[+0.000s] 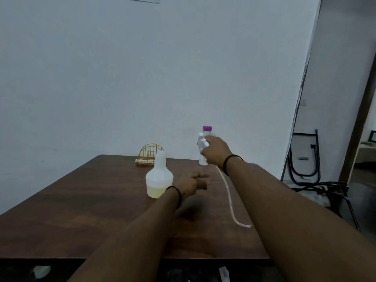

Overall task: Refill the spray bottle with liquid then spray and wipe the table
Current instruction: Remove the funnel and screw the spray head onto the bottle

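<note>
Half-empty spray bottle [159, 180], pale yellow liquid [155, 191]

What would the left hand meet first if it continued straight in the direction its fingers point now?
Probably nothing near: the left hand points right and away, past the spray bottle. The dip tube hanging from the spray head may cross its line; depth is unclear.

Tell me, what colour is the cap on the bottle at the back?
Purple cap, clearest in the head view.
</note>
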